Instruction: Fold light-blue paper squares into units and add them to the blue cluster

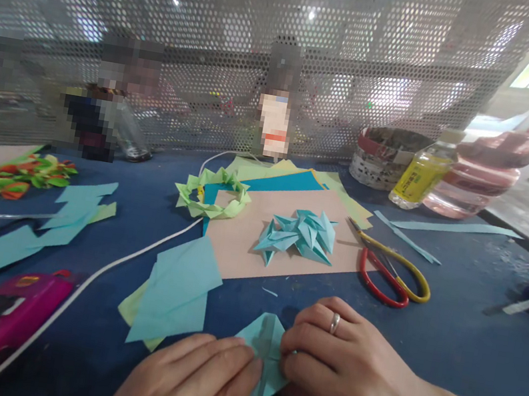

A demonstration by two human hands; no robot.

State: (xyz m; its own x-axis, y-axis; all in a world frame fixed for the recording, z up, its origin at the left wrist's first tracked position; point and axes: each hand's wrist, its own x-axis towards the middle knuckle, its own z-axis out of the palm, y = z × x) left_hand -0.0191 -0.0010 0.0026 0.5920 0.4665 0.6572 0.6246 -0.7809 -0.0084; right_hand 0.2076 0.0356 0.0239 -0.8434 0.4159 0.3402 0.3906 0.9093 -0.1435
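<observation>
A small light blue sheet of paper with fold creases lies on the dark blue tabletop, low in the head view. My left hand presses its left side, fingers held together. On the opposite edge, my right hand, wearing a ring, has its curled fingers closed; its thumb is mostly hidden. Beyond them, a heap of folded light blue paper pieces sits on a pale pink sheet. Left of the paper is a loose stack of light blue squares, with green ones underneath.
Scissors with red and yellow handles lie at right, near paper strips. A green folded-paper ring is behind. A white cable crosses the left side, beside a magenta case. Bottles stand before a perforated metal screen.
</observation>
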